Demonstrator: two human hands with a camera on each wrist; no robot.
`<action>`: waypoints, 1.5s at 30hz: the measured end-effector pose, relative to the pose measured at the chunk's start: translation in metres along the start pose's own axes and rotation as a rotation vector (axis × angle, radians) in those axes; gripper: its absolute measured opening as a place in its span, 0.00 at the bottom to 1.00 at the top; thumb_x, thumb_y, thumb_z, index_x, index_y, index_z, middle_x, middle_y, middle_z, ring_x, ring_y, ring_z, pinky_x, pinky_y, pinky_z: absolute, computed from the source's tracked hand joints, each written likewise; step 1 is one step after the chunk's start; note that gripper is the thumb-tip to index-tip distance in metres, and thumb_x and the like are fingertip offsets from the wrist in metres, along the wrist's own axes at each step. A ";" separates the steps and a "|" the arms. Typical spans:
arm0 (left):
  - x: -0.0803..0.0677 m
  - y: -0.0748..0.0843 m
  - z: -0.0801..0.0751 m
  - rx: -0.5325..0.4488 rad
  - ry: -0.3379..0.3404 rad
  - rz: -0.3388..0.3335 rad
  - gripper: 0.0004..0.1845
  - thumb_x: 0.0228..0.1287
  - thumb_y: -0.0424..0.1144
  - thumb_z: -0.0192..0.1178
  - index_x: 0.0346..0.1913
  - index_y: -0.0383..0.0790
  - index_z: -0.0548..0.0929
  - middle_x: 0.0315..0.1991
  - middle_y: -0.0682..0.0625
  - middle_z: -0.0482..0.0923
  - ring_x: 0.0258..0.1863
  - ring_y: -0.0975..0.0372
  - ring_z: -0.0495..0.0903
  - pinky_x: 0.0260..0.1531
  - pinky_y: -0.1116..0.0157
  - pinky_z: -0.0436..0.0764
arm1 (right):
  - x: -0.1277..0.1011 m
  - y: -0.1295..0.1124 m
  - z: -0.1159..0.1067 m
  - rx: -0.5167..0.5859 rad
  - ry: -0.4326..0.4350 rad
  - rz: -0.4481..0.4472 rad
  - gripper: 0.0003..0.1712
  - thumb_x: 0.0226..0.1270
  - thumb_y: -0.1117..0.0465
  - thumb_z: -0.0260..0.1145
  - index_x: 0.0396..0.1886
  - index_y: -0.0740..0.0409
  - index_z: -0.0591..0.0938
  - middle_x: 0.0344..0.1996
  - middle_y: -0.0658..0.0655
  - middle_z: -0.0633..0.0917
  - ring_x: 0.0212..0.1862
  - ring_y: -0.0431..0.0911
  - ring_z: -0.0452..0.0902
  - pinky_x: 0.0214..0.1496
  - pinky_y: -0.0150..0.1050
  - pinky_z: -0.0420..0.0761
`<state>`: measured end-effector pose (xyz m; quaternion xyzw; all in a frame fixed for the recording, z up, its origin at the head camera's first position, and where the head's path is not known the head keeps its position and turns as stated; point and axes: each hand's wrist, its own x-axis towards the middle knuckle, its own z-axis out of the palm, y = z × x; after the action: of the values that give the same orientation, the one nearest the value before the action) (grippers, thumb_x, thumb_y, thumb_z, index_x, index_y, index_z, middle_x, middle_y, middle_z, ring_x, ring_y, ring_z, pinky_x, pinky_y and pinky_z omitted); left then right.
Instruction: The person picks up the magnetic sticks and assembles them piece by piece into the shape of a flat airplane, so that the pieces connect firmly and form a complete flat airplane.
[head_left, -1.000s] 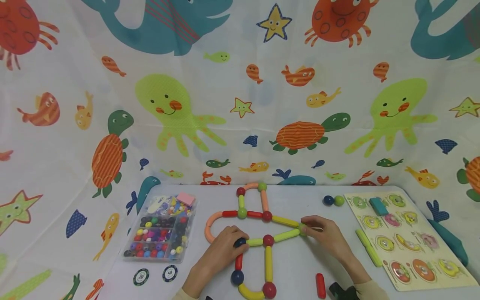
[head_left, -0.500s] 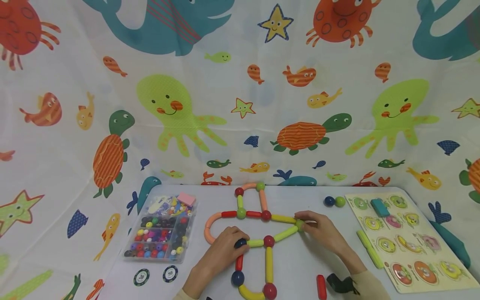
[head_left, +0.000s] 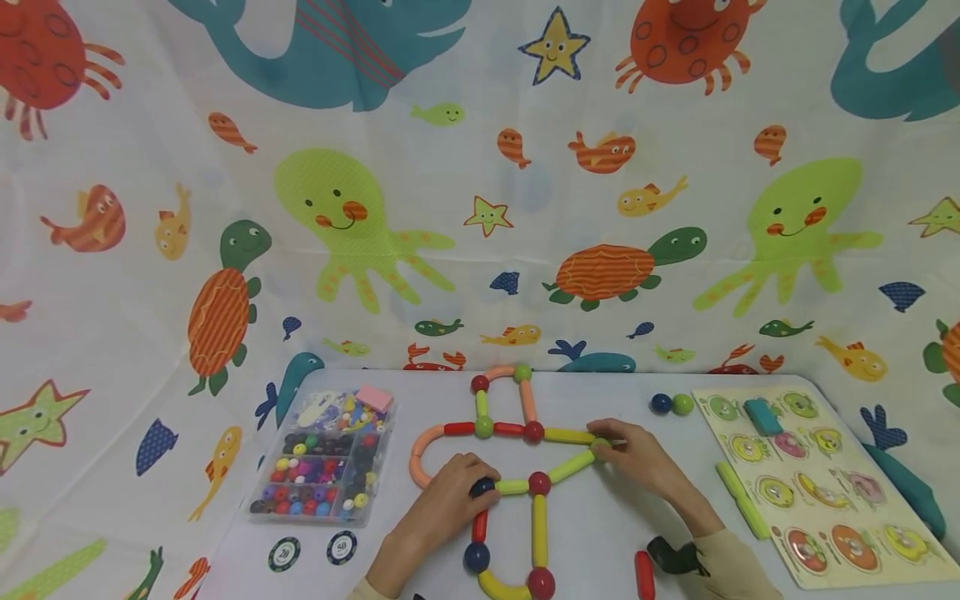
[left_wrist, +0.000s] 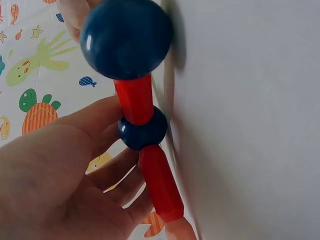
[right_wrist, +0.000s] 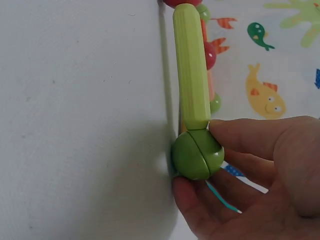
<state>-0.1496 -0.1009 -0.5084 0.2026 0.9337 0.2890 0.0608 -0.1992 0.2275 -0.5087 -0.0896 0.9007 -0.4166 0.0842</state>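
Observation:
On the white table lies a flat figure of coloured rods and balls, roughly a fish outline with loops above and below. My left hand (head_left: pixel 446 500) grips the dark blue ball (left_wrist: pixel 143 128) where red rods (left_wrist: pixel 161 182) meet it; a larger-looking blue ball (left_wrist: pixel 126 37) is nearer that wrist camera. At the figure's right tip, my right hand (head_left: pixel 637 458) pinches a green ball (right_wrist: pixel 198 155) between thumb and fingers. A light green rod (right_wrist: pixel 192 70) meets this ball. A yellow rod (head_left: pixel 568 436) reaches the same tip, its end partly hidden by the fingers.
A compartment box of beads (head_left: pixel 318 458) stands left, two round chips (head_left: pixel 284 553) in front. At right are a picture board (head_left: pixel 821 492), a green rod (head_left: pixel 742 500), a red rod (head_left: pixel 644 575), and two loose balls (head_left: pixel 661 404). A patterned cloth (head_left: pixel 480 208) hangs behind.
The right hand has shifted slightly left and away from the person, taking the green ball and the rod ends with it. My left hand stays on the blue ball.

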 end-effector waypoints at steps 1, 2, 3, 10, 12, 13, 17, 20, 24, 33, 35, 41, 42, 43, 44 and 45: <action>0.001 0.001 0.000 0.004 0.007 0.003 0.14 0.66 0.50 0.68 0.51 0.51 0.87 0.46 0.59 0.81 0.50 0.65 0.76 0.54 0.61 0.81 | 0.000 0.000 0.000 -0.003 0.002 -0.003 0.21 0.73 0.61 0.65 0.63 0.57 0.80 0.59 0.57 0.83 0.62 0.54 0.78 0.64 0.51 0.79; 0.003 0.002 -0.001 0.010 0.016 0.009 0.14 0.67 0.51 0.67 0.51 0.51 0.87 0.46 0.59 0.81 0.50 0.65 0.76 0.54 0.61 0.81 | 0.000 0.001 -0.001 0.000 0.002 -0.005 0.20 0.72 0.61 0.66 0.63 0.58 0.80 0.59 0.57 0.84 0.62 0.53 0.78 0.64 0.51 0.80; 0.005 0.004 -0.002 0.016 0.026 0.015 0.15 0.67 0.52 0.67 0.51 0.51 0.87 0.47 0.58 0.82 0.50 0.65 0.76 0.55 0.60 0.81 | 0.000 0.001 -0.001 0.001 0.003 -0.007 0.21 0.72 0.61 0.66 0.63 0.57 0.80 0.59 0.57 0.84 0.62 0.53 0.78 0.63 0.51 0.80; 0.047 0.036 -0.014 0.124 0.076 0.134 0.17 0.67 0.50 0.67 0.53 0.47 0.87 0.47 0.55 0.82 0.47 0.63 0.77 0.50 0.65 0.82 | -0.001 0.002 -0.005 0.021 0.013 0.034 0.22 0.73 0.58 0.66 0.64 0.57 0.79 0.60 0.58 0.83 0.63 0.54 0.77 0.64 0.51 0.79; 0.065 0.046 -0.015 0.143 0.070 0.175 0.16 0.67 0.48 0.68 0.53 0.45 0.87 0.46 0.54 0.83 0.45 0.64 0.77 0.47 0.69 0.81 | -0.003 0.003 -0.006 0.022 0.024 0.047 0.22 0.73 0.57 0.66 0.64 0.58 0.79 0.60 0.58 0.83 0.63 0.54 0.78 0.64 0.51 0.79; 0.074 0.050 -0.015 0.145 0.056 0.189 0.16 0.67 0.47 0.68 0.53 0.44 0.87 0.45 0.52 0.83 0.44 0.64 0.76 0.46 0.70 0.80 | -0.004 0.003 -0.007 0.022 0.031 0.052 0.22 0.73 0.57 0.66 0.63 0.58 0.79 0.59 0.58 0.83 0.62 0.54 0.78 0.64 0.51 0.80; 0.100 0.058 -0.005 0.130 -0.021 0.195 0.15 0.69 0.44 0.66 0.55 0.43 0.86 0.49 0.50 0.83 0.45 0.63 0.77 0.49 0.69 0.80 | -0.007 0.006 -0.008 0.010 0.075 0.054 0.22 0.72 0.56 0.67 0.62 0.57 0.80 0.57 0.57 0.84 0.59 0.51 0.80 0.62 0.50 0.81; 0.113 0.056 0.007 0.172 -0.059 0.189 0.16 0.69 0.44 0.66 0.56 0.43 0.86 0.49 0.50 0.83 0.47 0.62 0.77 0.52 0.67 0.79 | -0.008 0.008 -0.007 0.001 0.092 0.070 0.20 0.72 0.56 0.68 0.60 0.55 0.82 0.54 0.55 0.85 0.56 0.49 0.81 0.60 0.49 0.82; 0.123 0.054 0.021 0.284 -0.078 0.172 0.15 0.68 0.45 0.67 0.55 0.46 0.87 0.47 0.52 0.83 0.47 0.61 0.76 0.56 0.62 0.76 | -0.010 0.007 -0.005 0.000 0.087 0.092 0.18 0.72 0.55 0.67 0.58 0.54 0.83 0.52 0.54 0.87 0.55 0.49 0.82 0.57 0.48 0.82; 0.123 0.055 0.027 0.361 -0.075 0.163 0.12 0.68 0.46 0.67 0.50 0.49 0.89 0.43 0.54 0.84 0.44 0.61 0.74 0.60 0.55 0.73 | -0.010 0.007 -0.004 -0.013 0.081 0.092 0.17 0.73 0.55 0.66 0.57 0.54 0.83 0.52 0.53 0.87 0.54 0.49 0.82 0.55 0.48 0.83; 0.121 0.054 0.026 0.347 -0.069 0.159 0.12 0.68 0.46 0.67 0.51 0.49 0.89 0.44 0.55 0.84 0.45 0.61 0.74 0.61 0.54 0.72 | -0.010 0.007 -0.004 -0.012 0.082 0.094 0.16 0.73 0.55 0.66 0.57 0.54 0.83 0.52 0.53 0.87 0.54 0.49 0.82 0.56 0.48 0.83; 0.118 0.051 0.021 0.317 -0.059 0.172 0.13 0.68 0.45 0.67 0.52 0.49 0.88 0.45 0.55 0.84 0.47 0.60 0.75 0.59 0.54 0.72 | -0.009 0.007 -0.005 -0.019 0.082 0.105 0.17 0.73 0.55 0.66 0.57 0.53 0.83 0.51 0.53 0.87 0.55 0.49 0.82 0.56 0.48 0.83; 0.118 0.051 0.020 0.312 -0.059 0.174 0.12 0.68 0.45 0.67 0.52 0.48 0.88 0.45 0.55 0.84 0.47 0.60 0.75 0.58 0.55 0.72 | -0.009 0.008 -0.005 -0.021 0.081 0.106 0.17 0.73 0.55 0.66 0.57 0.53 0.83 0.51 0.53 0.87 0.55 0.49 0.82 0.56 0.47 0.83; 0.118 0.050 0.020 0.307 -0.061 0.174 0.12 0.68 0.44 0.67 0.52 0.48 0.88 0.45 0.55 0.84 0.47 0.60 0.76 0.58 0.55 0.72 | -0.009 0.009 -0.005 -0.022 0.079 0.105 0.17 0.73 0.54 0.66 0.57 0.53 0.83 0.51 0.53 0.87 0.55 0.49 0.82 0.55 0.47 0.83; 0.118 0.050 0.020 0.301 -0.064 0.174 0.12 0.68 0.44 0.67 0.52 0.48 0.88 0.45 0.55 0.84 0.47 0.61 0.76 0.58 0.55 0.72 | -0.008 0.010 -0.006 -0.022 0.080 0.106 0.17 0.73 0.54 0.66 0.57 0.53 0.83 0.51 0.53 0.87 0.55 0.49 0.82 0.55 0.47 0.83; 0.117 0.050 0.019 0.298 -0.065 0.175 0.12 0.67 0.44 0.67 0.51 0.49 0.88 0.44 0.55 0.84 0.46 0.61 0.76 0.58 0.56 0.72 | -0.008 0.010 -0.006 -0.022 0.082 0.108 0.17 0.73 0.54 0.66 0.57 0.53 0.83 0.51 0.52 0.87 0.54 0.49 0.82 0.55 0.47 0.83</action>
<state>-0.2350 -0.0050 -0.4958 0.2990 0.9425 0.1449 0.0347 -0.1935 0.2399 -0.5121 -0.0248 0.9115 -0.4049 0.0685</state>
